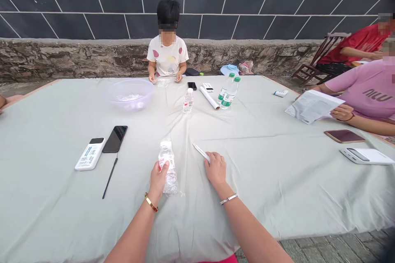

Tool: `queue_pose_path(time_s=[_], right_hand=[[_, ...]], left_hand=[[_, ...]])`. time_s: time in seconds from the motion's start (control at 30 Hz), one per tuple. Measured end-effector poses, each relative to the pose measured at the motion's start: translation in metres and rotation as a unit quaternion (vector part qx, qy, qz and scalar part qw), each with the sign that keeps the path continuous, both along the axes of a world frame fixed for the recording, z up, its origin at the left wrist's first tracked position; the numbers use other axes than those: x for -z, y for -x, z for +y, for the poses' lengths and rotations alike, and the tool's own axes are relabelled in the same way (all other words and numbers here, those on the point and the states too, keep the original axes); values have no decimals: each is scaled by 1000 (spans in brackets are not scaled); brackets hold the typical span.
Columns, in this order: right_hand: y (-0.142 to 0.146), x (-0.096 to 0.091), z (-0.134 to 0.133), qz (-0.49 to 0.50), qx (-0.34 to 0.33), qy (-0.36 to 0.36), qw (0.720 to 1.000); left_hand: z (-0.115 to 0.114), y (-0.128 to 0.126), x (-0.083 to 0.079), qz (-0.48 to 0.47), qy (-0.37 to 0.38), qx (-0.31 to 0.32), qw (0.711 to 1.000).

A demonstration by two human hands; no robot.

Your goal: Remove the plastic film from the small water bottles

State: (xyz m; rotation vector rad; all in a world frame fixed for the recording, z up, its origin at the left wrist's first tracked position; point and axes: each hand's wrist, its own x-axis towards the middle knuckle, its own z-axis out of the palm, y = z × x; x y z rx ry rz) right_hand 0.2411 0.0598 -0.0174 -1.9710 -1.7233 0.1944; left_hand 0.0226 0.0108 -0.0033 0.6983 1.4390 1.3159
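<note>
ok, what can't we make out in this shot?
All in the head view:
Slim tool: near end hidden under the right hand; grip unclear.
Bottle in the left hand: thumb covers part; print too small.
Bowl: contents too blurred to identify.
Printed sheet: text too small.
Person in pink: cut off by the right edge.

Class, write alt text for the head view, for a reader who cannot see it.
The left hand holds a small clear bottle at a cloth-covered table; the right hand touches a slim pale object. Opposite, another person is near a translucent purple bowl.
</note>
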Motion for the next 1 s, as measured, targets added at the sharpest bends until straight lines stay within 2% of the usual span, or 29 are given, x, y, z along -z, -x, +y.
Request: queue_pose_path(time_s=[0.1, 0.17, 0.2, 0.27, 0.33, 0.4, 0.47, 0.57, 0.7, 0.77, 0.87, 0.93, 1.0], right_hand=[[31, -14, -14, 89, -52, -15, 995], [60, -21, -23, 202, -120, 33, 971], [75, -22, -26, 247, -134, 61, 958], [101, -21, -29, 311, -119, 88, 939], [115, -18, -27, 352, -100, 86, 927], [118, -14, -23, 368, -103, 72, 921], [114, -11, -18, 358, -100, 53, 927], [105, -8, -12, 378, -52, 54, 923], [96, -9, -7, 487, 0, 93, 868], [93, -12, -5, 532, 21, 122, 837], [93, -18, -3, 554, 26, 181, 812], [95, -18, -3, 521, -1, 202, 829], [97, -16, -2, 455, -31, 185, 871]], left_hand=[[-1, -5, 2, 38, -15, 3, 999], [-1, -8, 3, 61, -24, -2, 998], [-1, -10, 4, 73, -27, -6, 997], [-1, -11, 5, 87, -32, -18, 996], [0, -10, 6, 83, -37, -22, 996], [2, -8, 7, 74, -34, -17, 996], [4, -7, 6, 65, -23, -19, 997], [6, -7, 2, 34, -1, -16, 999], [9, -5, -3, -107, 7, 31, 994], [11, -2, -3, -180, 14, 31, 983], [15, -1, -4, -197, 17, 22, 980], [17, -2, -5, -156, 18, 26, 987], [19, -5, -6, -87, 33, 14, 996]])
